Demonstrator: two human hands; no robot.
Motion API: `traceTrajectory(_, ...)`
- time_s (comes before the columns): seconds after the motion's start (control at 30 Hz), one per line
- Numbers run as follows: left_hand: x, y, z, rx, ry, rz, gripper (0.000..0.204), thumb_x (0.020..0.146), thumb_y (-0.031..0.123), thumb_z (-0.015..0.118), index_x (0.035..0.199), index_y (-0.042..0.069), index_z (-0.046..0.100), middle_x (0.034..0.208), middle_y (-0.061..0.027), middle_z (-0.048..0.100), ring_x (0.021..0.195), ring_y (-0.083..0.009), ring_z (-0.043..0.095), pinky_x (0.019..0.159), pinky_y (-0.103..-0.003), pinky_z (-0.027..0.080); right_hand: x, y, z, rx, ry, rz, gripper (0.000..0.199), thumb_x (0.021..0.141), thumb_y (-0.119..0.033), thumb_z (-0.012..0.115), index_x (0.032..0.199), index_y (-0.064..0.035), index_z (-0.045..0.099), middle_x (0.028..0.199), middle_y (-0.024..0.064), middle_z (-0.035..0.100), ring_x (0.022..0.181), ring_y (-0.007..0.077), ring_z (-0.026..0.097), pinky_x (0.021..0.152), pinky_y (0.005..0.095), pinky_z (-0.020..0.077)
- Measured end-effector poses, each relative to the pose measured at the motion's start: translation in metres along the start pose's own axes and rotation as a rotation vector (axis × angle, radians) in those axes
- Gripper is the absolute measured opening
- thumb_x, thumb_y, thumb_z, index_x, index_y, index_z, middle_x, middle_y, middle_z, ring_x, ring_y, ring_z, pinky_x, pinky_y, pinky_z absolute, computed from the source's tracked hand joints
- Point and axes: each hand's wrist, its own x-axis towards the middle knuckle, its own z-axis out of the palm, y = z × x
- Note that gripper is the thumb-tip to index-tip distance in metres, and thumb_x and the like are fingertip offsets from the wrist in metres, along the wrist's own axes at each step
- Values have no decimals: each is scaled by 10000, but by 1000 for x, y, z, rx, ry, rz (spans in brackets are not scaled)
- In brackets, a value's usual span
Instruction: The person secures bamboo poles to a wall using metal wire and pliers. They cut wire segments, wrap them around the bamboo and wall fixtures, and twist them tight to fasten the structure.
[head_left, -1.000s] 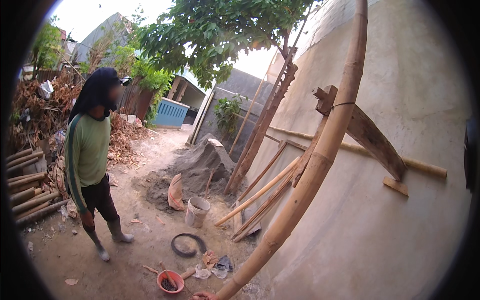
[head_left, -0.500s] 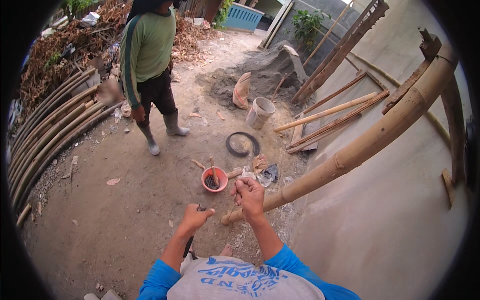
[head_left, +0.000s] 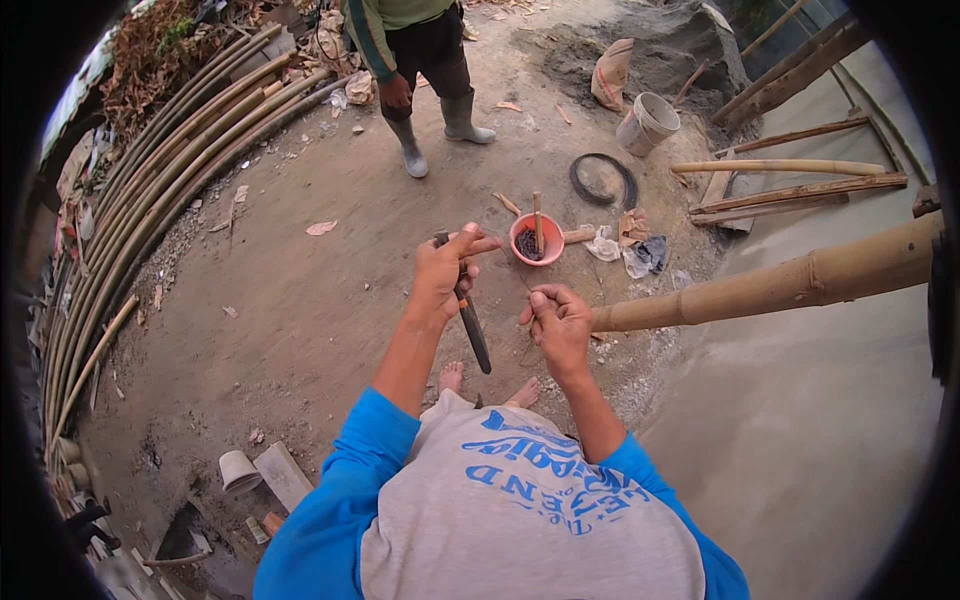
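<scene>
My left hand (head_left: 445, 268) is closed around the handle of a long dark knife (head_left: 472, 330), whose blade points down toward my bare feet. Just to its right, my right hand (head_left: 558, 322) has its fingers pinched together on something too small to make out. It is held beside the near end of a thick bamboo pole (head_left: 790, 285) that leans up to the right against a grey wall. A small orange bowl (head_left: 537, 238) with a stick standing in it sits on the dirt just beyond my hands.
Another person in a green top and rubber boots (head_left: 425, 70) stands ahead. Long bamboo poles (head_left: 150, 190) lie stacked along the left. A black hose coil (head_left: 603, 180), white bucket (head_left: 648, 122), sack, sand heap and timber props lie ahead right. The grey wall (head_left: 830, 430) fills the right.
The view has tilted further down toward my body. My left hand has risen with the knife in front of me, and my right hand has come off the bamboo pole's end.
</scene>
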Motion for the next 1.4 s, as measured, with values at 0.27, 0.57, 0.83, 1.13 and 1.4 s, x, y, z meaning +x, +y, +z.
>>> traceTrajectory(0.27, 32, -2, -46, -266, 54, -152, 202, 979, 173, 637, 1109, 21, 665, 732, 13, 621, 543, -47, 468, 467, -264, 352, -24, 18, -6, -157, -114, 22, 116, 996, -84, 614, 1036, 2, 682, 728, 27, 665, 568, 44, 527, 508, 222, 395)
traceTrajectory(0.57, 26, 0, -86, 367, 306, 175, 231, 953, 170, 699, 1106, -3, 716, 618, 11, 590, 465, -55, 432, 431, -236, 297, -47, 34, -22, -312, -296, -8, 210, 1018, -131, 595, 1043, 24, 734, 681, -4, 597, 602, 61, 506, 545, 258, 415)
traceTrajectory(0.83, 17, -4, -84, 298, 337, 236, 249, 978, 206, 684, 1130, 9, 695, 619, 22, 570, 469, -67, 450, 429, -248, 336, -49, 19, -19, -23, -432, 305, 218, 1016, -123, 593, 1022, 65, 702, 673, -6, 598, 596, 46, 516, 573, 230, 429)
traceTrajectory(1.13, 10, 0, -82, 245, 379, 348, 226, 981, 210, 683, 1011, -13, 708, 594, 8, 561, 456, -76, 454, 426, -250, 336, -51, 31, -15, -59, -385, 363, 192, 965, -65, 615, 1050, 79, 710, 696, -3, 602, 615, 63, 524, 578, 233, 435)
traceTrajectory(1.4, 12, 6, -82, 179, 319, 315, 229, 968, 234, 702, 942, 8, 678, 596, 1, 567, 448, -78, 435, 433, -250, 330, -63, 51, -38, -125, -316, 458, 178, 955, -62, 615, 977, 83, 718, 640, -7, 561, 548, 69, 466, 508, 236, 358)
